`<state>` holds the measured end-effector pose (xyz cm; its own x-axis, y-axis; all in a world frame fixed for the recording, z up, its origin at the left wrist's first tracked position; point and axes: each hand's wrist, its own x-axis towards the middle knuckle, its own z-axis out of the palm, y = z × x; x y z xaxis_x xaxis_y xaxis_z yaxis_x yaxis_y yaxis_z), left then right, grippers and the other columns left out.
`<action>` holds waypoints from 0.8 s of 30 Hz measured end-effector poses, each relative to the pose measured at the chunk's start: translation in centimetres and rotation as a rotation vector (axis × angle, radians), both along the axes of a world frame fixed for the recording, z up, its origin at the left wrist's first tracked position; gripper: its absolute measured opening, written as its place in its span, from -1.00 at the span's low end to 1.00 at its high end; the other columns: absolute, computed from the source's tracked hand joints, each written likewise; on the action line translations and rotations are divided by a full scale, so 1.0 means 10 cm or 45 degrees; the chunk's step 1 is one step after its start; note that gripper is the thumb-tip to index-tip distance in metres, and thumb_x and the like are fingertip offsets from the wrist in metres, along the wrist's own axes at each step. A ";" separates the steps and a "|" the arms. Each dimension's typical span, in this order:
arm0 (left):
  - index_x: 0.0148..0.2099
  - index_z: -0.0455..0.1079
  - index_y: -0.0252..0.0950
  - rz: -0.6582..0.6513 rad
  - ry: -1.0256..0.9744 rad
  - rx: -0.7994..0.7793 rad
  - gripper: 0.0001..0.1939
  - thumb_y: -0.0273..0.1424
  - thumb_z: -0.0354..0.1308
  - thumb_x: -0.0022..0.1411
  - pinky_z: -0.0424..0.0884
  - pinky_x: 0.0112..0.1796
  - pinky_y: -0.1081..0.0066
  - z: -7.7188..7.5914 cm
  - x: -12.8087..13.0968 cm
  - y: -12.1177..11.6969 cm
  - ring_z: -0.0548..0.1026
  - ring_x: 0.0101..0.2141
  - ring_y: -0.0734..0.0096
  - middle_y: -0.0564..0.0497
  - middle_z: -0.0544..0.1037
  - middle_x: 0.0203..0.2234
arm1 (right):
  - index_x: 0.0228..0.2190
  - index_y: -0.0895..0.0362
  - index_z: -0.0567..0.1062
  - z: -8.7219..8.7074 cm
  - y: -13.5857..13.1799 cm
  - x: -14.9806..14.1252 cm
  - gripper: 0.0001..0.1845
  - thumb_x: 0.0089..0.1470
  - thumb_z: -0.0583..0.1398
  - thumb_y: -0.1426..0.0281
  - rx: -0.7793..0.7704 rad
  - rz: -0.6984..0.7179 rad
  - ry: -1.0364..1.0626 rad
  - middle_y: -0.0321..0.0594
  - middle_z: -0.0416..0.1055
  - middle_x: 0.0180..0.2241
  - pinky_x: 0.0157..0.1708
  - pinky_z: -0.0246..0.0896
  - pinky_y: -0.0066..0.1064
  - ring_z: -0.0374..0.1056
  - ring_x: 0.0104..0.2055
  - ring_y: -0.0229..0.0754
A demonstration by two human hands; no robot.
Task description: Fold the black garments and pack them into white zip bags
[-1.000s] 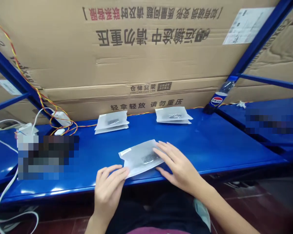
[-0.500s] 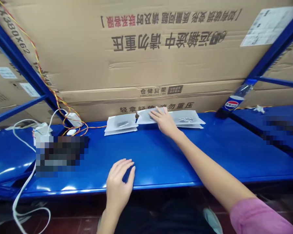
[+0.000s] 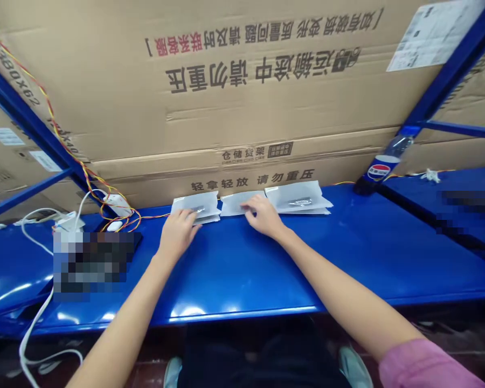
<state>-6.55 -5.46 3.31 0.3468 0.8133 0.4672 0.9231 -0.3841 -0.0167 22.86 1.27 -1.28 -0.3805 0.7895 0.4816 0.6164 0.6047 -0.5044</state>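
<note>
The left packet (image 3: 208, 202) is overlapped by the left hand (image 3: 178, 231), the middle packet (image 3: 231, 203) by the right hand (image 3: 264, 215). Neither grip can be told.

The blue shelf (image 3: 246, 269) is viewed from the person's head, above its near edge, with the camera faced forward and tilted down. The left hand (image 3: 179, 229) and right hand (image 3: 263, 215) are framed at close range, mid-view; the far side is filled by cardboard (image 3: 275, 116), the near side by dark-clad legs (image 3: 258, 353).
</note>
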 end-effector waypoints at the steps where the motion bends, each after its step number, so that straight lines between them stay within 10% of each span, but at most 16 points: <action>1: -0.17 0.51 -0.26 0.001 0.031 -0.023 -0.90 -0.39 0.17 0.38 0.46 -0.06 0.11 0.04 0.00 0.14 0.57 -0.07 -0.05 -0.23 0.66 -0.15 | -0.10 0.17 0.67 0.04 -0.03 -0.02 -0.61 0.15 0.12 0.55 -0.042 -0.003 0.040 0.00 0.65 -0.10 0.14 0.39 -0.10 0.49 0.04 0.05; 9: -0.43 0.37 -0.21 -0.209 0.042 -0.111 -0.80 -0.46 0.09 0.28 0.35 -0.15 0.14 -0.07 0.71 0.07 0.51 -0.28 0.03 -0.13 0.52 -0.47 | -0.31 0.18 0.56 0.10 -0.20 -0.28 -0.58 0.45 0.04 0.22 -0.603 0.066 0.288 -0.14 0.63 -0.40 -0.59 0.32 -0.48 0.43 -0.59 -0.27; 14: -0.48 0.39 -0.20 -0.383 -0.078 -0.253 -0.78 -0.39 0.16 0.25 0.38 -0.19 0.23 -0.10 1.17 -0.01 0.51 -0.34 0.16 -0.04 0.54 -0.51 | -0.49 0.13 0.44 0.07 -0.16 -0.26 -0.66 0.36 0.16 0.36 -0.818 0.049 0.323 -0.31 0.45 -0.64 -0.67 0.21 -0.53 0.34 -0.68 -0.29; 24: -0.40 0.46 -0.21 -0.064 -0.358 -0.437 -0.74 -0.28 0.06 0.30 0.23 -0.38 0.30 -0.24 0.84 0.36 0.48 -0.45 0.16 -0.07 0.59 -0.51 | -0.53 0.13 0.45 0.05 -0.15 -0.23 -0.64 0.28 0.29 0.28 -0.931 0.172 0.376 -0.40 0.39 -0.65 -0.64 0.12 -0.56 0.28 -0.67 -0.37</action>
<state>1.89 -1.86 0.96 0.2877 0.9232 0.2549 0.8537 -0.3678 0.3688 20.56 -0.23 -0.79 -0.4331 0.9002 -0.0442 0.3406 0.1181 -0.9328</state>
